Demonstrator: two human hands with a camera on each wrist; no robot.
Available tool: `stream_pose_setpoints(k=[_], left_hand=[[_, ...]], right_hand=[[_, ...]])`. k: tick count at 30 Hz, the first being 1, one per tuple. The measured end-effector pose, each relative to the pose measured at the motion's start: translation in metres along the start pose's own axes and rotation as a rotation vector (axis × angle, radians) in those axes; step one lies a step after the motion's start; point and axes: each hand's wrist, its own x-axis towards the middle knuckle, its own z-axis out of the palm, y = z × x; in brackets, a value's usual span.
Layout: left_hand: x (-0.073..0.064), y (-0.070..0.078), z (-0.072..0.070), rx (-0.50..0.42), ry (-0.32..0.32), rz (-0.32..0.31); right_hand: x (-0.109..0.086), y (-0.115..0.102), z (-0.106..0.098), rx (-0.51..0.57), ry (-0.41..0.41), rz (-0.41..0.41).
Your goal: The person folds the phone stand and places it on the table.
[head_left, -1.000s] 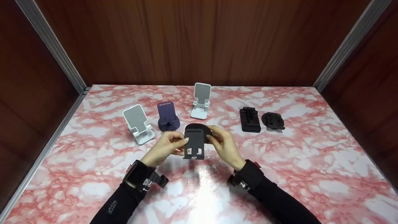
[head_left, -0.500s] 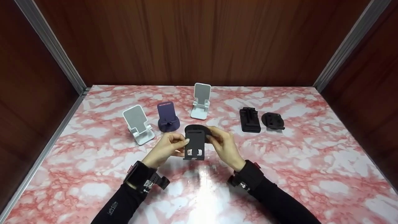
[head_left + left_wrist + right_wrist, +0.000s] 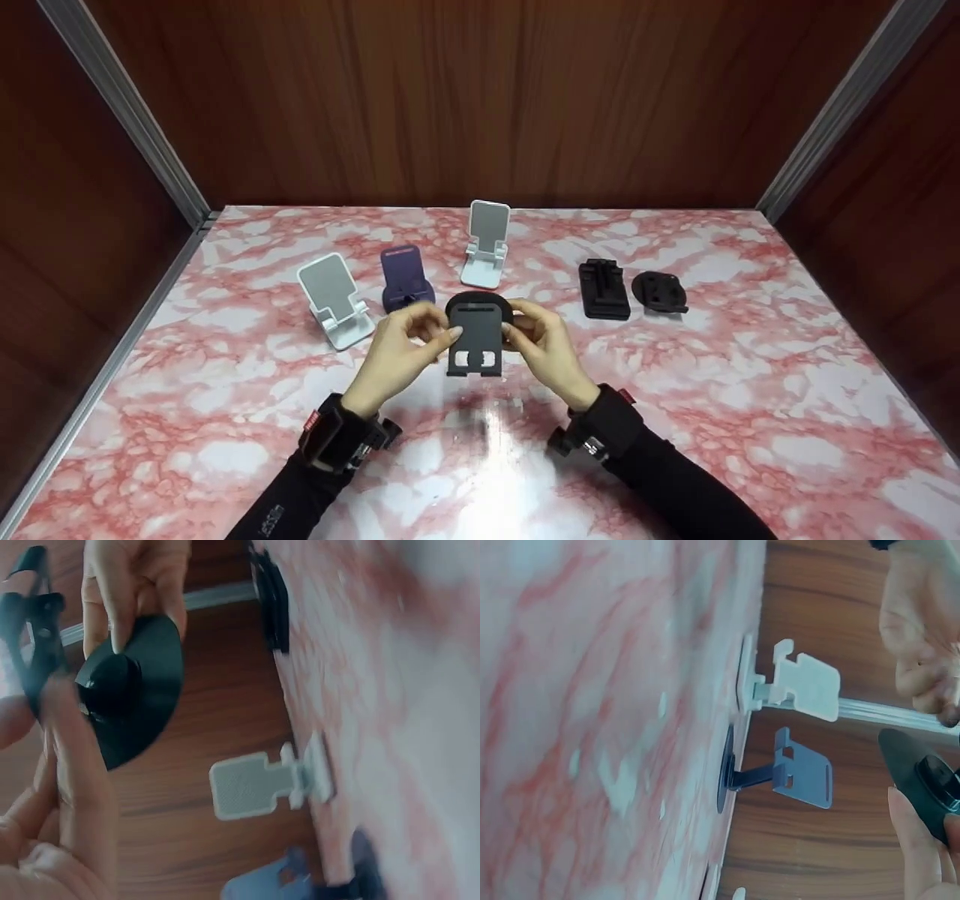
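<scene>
Both hands hold a dark grey phone stand (image 3: 475, 334) above the middle of the pink marble table (image 3: 750, 390). My left hand (image 3: 405, 346) pinches its left edge and my right hand (image 3: 544, 346) grips its right side. The stand's round base (image 3: 139, 686) shows in the left wrist view, with fingers (image 3: 112, 592) on its rim. In the right wrist view the base (image 3: 922, 780) appears at the right edge beside my right hand's fingers (image 3: 915, 847).
Behind the hands stand a white phone stand (image 3: 334, 298), a purple one (image 3: 405, 277) and a second white one (image 3: 486, 240). Two folded black stands (image 3: 603, 289) (image 3: 658, 291) lie at the right. Wooden walls enclose the table on three sides.
The hands have lifted the dark stand slightly and moved it away from me. Its back plate now faces me more squarely. The left fingers have shifted higher on its edge.
</scene>
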Motion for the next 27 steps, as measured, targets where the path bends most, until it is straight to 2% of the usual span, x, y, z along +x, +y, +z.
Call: stream_pose_setpoints(k=[2,4,7,12,18,22,24,27], left_hand=[[0.0,0.0,0.002,0.061,0.064,0.03],[0.0,-0.001,0.004,0.074,0.093,0.036],[0.001,-0.003,0.007,0.014,0.068,0.008],[0.003,-0.006,0.008,-0.067,0.001,-0.075],[0.004,-0.009,0.007,-0.224,-0.038,-0.179],[0.005,-0.011,0.007,-0.226,-0.024,-0.193],[0.005,-0.012,0.007,-0.194,-0.01,-0.185],[0.005,-0.014,0.007,-0.195,-0.002,-0.182]], right_hand=[[0.0,0.0,0.0,0.032,0.003,0.036],[0.001,-0.001,0.0,0.052,0.01,0.068],[0.001,0.0,0.0,0.061,0.016,0.107],[0.001,0.001,0.001,0.076,0.017,0.157],[0.001,0.002,0.0,0.101,-0.003,0.204],[0.001,0.0,-0.001,0.194,-0.044,0.268],[0.0,-0.002,-0.002,0.238,-0.058,0.307],[-0.001,-0.005,-0.004,0.21,-0.083,0.345]])
